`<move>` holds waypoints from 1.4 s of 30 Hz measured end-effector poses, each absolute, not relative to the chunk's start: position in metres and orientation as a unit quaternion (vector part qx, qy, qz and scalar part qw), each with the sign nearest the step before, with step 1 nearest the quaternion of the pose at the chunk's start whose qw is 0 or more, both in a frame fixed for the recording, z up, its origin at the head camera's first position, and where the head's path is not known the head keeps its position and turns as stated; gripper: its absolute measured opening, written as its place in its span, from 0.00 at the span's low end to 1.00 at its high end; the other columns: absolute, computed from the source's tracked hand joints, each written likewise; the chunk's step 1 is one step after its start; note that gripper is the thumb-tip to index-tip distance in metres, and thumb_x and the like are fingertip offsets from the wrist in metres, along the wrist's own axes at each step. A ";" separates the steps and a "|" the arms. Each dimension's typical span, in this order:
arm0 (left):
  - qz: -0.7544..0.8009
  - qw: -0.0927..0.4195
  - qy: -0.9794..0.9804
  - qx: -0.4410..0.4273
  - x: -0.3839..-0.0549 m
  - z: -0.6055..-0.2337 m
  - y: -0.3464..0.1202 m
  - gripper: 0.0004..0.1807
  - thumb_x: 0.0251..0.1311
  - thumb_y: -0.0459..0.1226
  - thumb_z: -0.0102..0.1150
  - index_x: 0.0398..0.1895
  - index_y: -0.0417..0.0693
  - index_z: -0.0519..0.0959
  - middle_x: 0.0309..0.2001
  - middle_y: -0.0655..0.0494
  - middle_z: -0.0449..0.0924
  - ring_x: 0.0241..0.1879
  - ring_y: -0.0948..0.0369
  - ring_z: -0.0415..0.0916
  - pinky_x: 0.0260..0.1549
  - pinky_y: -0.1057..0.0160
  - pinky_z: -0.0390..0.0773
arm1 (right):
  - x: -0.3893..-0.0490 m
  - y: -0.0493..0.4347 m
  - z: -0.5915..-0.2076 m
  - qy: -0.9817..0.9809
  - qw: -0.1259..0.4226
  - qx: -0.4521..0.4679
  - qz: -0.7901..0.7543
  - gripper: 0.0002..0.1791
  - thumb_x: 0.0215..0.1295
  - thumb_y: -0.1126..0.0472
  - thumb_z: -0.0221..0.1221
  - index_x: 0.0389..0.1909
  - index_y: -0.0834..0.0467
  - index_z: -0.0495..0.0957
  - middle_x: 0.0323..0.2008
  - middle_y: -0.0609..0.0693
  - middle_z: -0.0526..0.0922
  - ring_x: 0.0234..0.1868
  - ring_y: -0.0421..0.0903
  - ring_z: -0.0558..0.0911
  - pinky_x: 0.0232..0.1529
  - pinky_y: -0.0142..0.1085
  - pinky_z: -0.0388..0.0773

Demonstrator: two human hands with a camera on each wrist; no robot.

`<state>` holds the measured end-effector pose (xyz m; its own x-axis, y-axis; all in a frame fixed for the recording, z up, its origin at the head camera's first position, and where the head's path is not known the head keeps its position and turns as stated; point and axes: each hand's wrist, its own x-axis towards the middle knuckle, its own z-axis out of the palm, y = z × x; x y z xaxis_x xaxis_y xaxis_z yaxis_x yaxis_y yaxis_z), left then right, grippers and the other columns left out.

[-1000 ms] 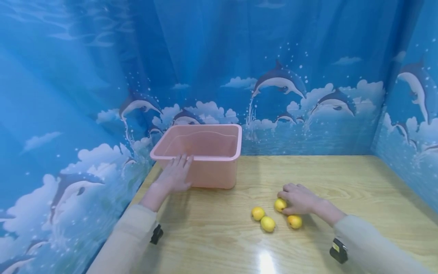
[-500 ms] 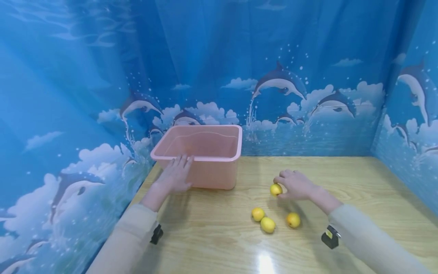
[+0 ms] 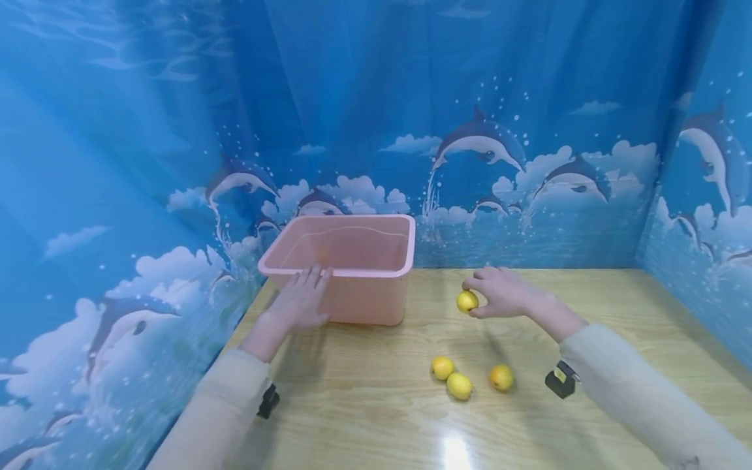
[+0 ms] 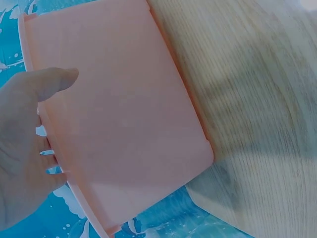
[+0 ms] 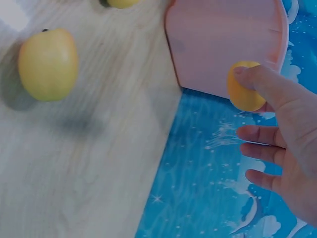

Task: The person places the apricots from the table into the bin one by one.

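My right hand [image 3: 506,294] pinches a small yellow apple [image 3: 467,301] between thumb and fingers, raised above the table. In the right wrist view the thumb lies across this apple [image 5: 246,87], while the other fingers [image 5: 262,152] extend away from it. My left hand [image 3: 298,300] rests at the front rim of a pink plastic bin [image 3: 367,294]. Its fingers reach over the rim and its thumb [image 4: 57,82] lies on the outer-wall side in the left wrist view. Two yellow apples [image 3: 442,367] sit close together on the table, and a redder-tinged one [image 3: 501,377] lies to their right.
The light wooden table [image 3: 376,398] carries the bin at its back left corner. A blue dolphin-print curtain [image 3: 352,98] hangs behind and along both sides, right up against the table edges.
My right hand has lifted one apple away from the group, moving up, back and slightly left. The redder apple has shifted slightly left. My left hand stays at the bin rim.
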<state>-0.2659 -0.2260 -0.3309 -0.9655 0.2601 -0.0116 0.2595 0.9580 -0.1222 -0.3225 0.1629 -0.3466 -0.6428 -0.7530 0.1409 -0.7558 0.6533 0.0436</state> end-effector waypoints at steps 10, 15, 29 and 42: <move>0.034 -0.012 -0.991 -0.128 -0.266 -0.326 -0.231 0.49 0.57 0.50 0.57 0.73 0.42 0.41 0.72 0.40 0.37 0.70 0.44 0.35 0.67 0.46 0.41 | -0.327 0.142 -0.326 -0.904 0.075 0.422 0.016 0.25 0.51 0.46 0.65 0.47 0.56 0.77 0.33 0.48 0.75 0.35 0.47 0.73 0.31 0.42 0.71; 0.019 -0.013 -0.993 -0.118 -0.266 -0.325 -0.231 0.48 0.58 0.50 0.57 0.73 0.45 0.41 0.73 0.42 0.37 0.71 0.45 0.34 0.67 0.46 0.38 | -0.331 0.129 -0.317 -0.901 0.084 0.425 0.021 0.24 0.51 0.46 0.65 0.46 0.55 0.77 0.33 0.48 0.75 0.34 0.46 0.73 0.30 0.41 0.70; 0.027 -0.013 -0.992 -0.119 -0.267 -0.326 -0.231 0.50 0.57 0.51 0.58 0.74 0.46 0.40 0.73 0.43 0.36 0.71 0.46 0.34 0.67 0.47 0.42 | -0.348 0.084 -0.287 -0.897 0.086 0.431 0.041 0.24 0.55 0.46 0.63 0.49 0.55 0.77 0.39 0.50 0.77 0.38 0.47 0.73 0.34 0.41 0.70; 0.043 -0.004 -0.990 -0.132 -0.268 -0.329 -0.229 0.50 0.57 0.50 0.58 0.73 0.45 0.39 0.72 0.41 0.36 0.70 0.45 0.36 0.67 0.48 0.41 | -0.358 0.032 -0.282 -0.915 0.089 0.390 0.042 0.28 0.56 0.42 0.59 0.52 0.56 0.75 0.45 0.53 0.75 0.42 0.49 0.71 0.34 0.41 0.69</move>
